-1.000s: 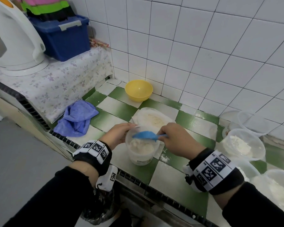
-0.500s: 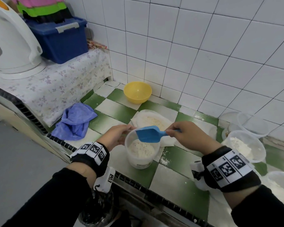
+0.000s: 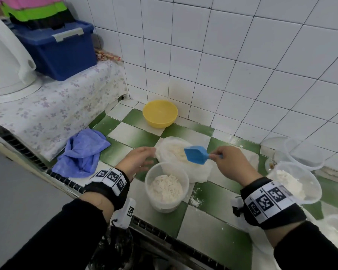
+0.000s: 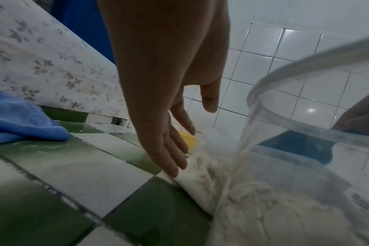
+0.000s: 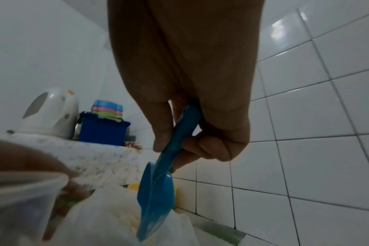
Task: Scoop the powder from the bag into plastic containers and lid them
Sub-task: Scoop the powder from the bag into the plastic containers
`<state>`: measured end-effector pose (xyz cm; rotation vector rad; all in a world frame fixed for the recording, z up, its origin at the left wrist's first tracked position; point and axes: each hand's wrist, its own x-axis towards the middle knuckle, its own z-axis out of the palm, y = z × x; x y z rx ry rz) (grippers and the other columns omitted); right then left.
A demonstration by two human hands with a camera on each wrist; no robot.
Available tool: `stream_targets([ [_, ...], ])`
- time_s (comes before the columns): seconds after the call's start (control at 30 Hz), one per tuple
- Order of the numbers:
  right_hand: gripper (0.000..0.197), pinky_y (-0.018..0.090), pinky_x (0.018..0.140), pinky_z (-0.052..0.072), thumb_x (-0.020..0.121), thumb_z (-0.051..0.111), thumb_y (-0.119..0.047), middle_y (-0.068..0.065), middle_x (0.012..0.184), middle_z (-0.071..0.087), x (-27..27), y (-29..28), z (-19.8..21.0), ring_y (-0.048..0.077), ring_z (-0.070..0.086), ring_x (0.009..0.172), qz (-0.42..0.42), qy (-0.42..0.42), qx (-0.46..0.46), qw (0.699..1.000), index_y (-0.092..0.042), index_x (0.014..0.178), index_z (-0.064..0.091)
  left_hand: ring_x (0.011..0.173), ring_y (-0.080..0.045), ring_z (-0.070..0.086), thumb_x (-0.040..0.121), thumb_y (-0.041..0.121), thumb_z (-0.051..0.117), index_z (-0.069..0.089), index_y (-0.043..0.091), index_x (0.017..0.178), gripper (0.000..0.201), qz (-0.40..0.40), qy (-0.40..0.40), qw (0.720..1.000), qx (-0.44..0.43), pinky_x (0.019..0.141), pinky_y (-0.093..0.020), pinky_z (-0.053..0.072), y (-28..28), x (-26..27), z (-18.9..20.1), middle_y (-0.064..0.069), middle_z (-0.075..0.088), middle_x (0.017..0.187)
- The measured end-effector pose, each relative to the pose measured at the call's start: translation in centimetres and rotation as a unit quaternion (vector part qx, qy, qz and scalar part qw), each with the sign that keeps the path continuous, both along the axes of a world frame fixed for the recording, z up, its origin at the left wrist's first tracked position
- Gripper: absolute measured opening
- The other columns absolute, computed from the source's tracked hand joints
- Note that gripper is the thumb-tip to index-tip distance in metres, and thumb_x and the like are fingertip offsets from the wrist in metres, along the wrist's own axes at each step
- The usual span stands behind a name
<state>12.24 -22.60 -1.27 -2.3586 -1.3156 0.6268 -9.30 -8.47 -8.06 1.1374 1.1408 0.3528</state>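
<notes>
- Head view shows the right hand (image 3: 232, 164) pinching the handle of the blue scoop (image 3: 196, 154), which has left the container (image 3: 166, 186) it hovered over a moment ago and now hangs above the open bag (image 3: 201, 172) of powder.
- Its bowl looks empty, though the blur makes that hard to swear to, so I judge the last load is tipped out and another dip is coming.
- The left hand (image 3: 139, 160) has let go of the container; its fingers are straight and relaxed, reaching toward the near edge of the bag, perhaps to steady it.
- That container stands on the counter (image 3: 213, 217) just in front of the bag, roughly half full and unlidded.
- More filled containers (image 3: 295, 182) wait at the right, also without lids.
</notes>
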Motion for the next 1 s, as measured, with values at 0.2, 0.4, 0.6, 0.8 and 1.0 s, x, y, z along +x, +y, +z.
stream_targets([
  [0.2,0.026,0.031,0.069,0.039,0.096,0.041,-0.02,0.018,0.092,0.062,-0.3,1.9,-2.5,0.025,0.047,0.076,0.022,-0.115,-0.044,0.992,-0.003,0.092,0.061,0.117,-0.02,0.051,0.095,0.033,0.058,0.043,0.027,0.142,0.05,-0.051,0.027,0.998,0.036,0.098,-0.038,0.041,1.4,1.6,0.4,0.001,0.054,0.13],
  [0.4,0.033,0.037,0.077,0.05,0.097,0.041,-0.019,0.013,0.091,0.065,-0.3,3.4,-4.7,0.026,0.058,0.083,0.003,-0.061,-0.038,0.997,0.001,0.09,0.066,0.122,-0.022,0.049,0.094,0.03,0.059,0.041,0.029,0.143,0.053,-0.096,0.035,0.994,0.039,0.102,-0.04,0.039,2.6,2.9,0.0,-0.004,0.05,0.138],
  [0.6,0.028,0.026,0.069,0.039,0.096,0.049,-0.022,0.008,0.086,0.063,0.6,4.2,-5.5,0.019,0.054,0.077,-0.053,0.053,-0.039,0.996,-0.001,0.094,0.068,0.121,-0.019,0.053,0.092,0.02,0.063,0.04,0.028,0.144,0.057,-0.158,0.046,0.985,0.046,0.108,-0.037,0.039,3.2,3.5,-0.8,-0.004,0.055,0.135],
  [0.8,0.027,0.023,0.068,0.038,0.096,0.049,-0.024,0.002,0.084,0.061,0.9,5.0,-5.6,0.014,0.052,0.076,-0.056,0.096,-0.043,0.993,-0.005,0.094,0.068,0.122,-0.015,0.051,0.09,0.016,0.065,0.042,0.031,0.142,0.059,-0.177,0.044,0.98,0.076,0.101,-0.028,0.043,3.4,3.5,-1.3,0.004,0.055,0.135],
  [1.0,0.028,0.017,0.053,0.034,0.096,0.049,-0.025,-0.001,0.072,0.056,0.6,5.7,-5.8,0.007,0.045,0.061,-0.049,0.1,-0.043,0.993,-0.005,0.089,0.068,0.121,-0.016,0.054,0.09,0.008,0.063,0.036,0.048,0.139,0.07,-0.2,0.017,0.976,0.081,0.085,-0.015,0.051,3.3,3.3,-1.2,0.012,0.049,0.136],
])
